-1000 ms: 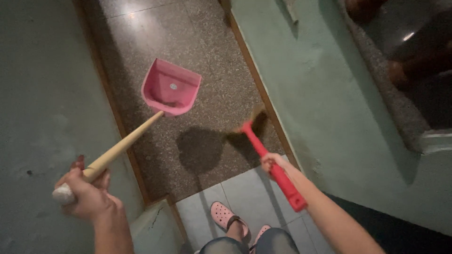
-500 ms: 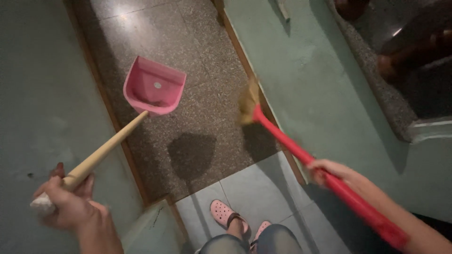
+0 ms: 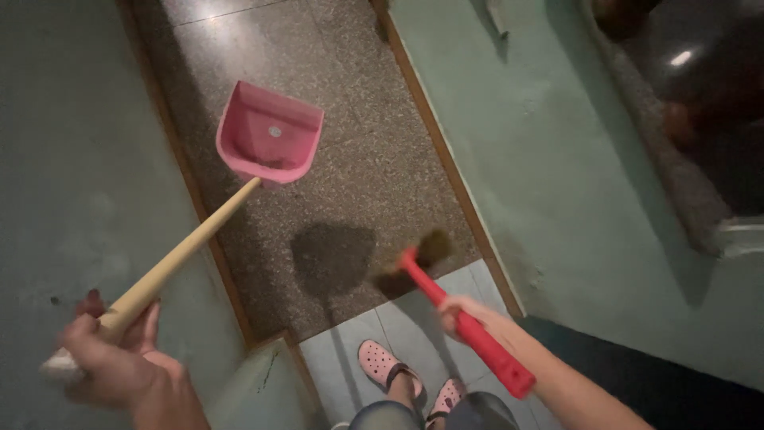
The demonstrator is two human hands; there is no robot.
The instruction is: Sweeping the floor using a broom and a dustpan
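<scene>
My left hand grips the end of a long pale wooden handle at the lower left. That handle carries a pink dustpan hanging over the speckled floor, its mouth facing up toward me. My right hand holds the red handle of a short broom. The broom's brown bristles point down at the speckled floor near the edge of the pale tiles, to the right of the dustpan's shadow.
A narrow speckled stone floor runs between green walls with brown skirting. I stand on pale tiles in pink clogs. A dark stone ledge lies at the upper right.
The broom swung from the right wall's base back down toward my feet, its bristles now low by the tile edge. The dustpan shifted slightly up and right.
</scene>
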